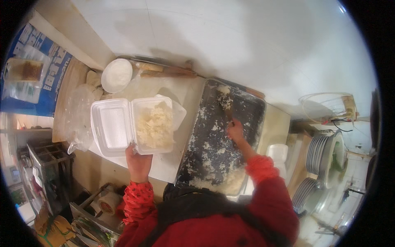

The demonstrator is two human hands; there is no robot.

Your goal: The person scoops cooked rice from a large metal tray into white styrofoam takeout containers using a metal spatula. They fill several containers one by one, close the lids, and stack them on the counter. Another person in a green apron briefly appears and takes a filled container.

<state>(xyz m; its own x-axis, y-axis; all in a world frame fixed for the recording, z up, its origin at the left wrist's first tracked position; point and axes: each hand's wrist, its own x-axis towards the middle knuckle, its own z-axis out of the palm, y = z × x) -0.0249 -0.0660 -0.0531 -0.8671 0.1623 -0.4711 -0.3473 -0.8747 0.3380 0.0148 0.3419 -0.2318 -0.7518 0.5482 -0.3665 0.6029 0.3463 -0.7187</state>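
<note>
My left hand (138, 162) grips the near edge of an open white foam takeaway box (111, 125) at its hinge. The box's right half holds a heap of pale cooked rice (155, 125); the lid half, on the left, has nothing in it. My right hand (236, 131) is closed around the handle of a spatula (226, 103), its blade at the far end of a large dark metal tray (213, 123). Some rice lies on the blade. Grains are scattered over the tray, with a thicker layer of rice (233, 182) at its near end.
A round white bowl of white powder (117, 75) stands at the back left, near wooden rods (166, 73) along the wall. Clear plastic bags (78, 114) lie left of the box. Foam boxes (277, 152) and stacked plates (318, 154) are on the right.
</note>
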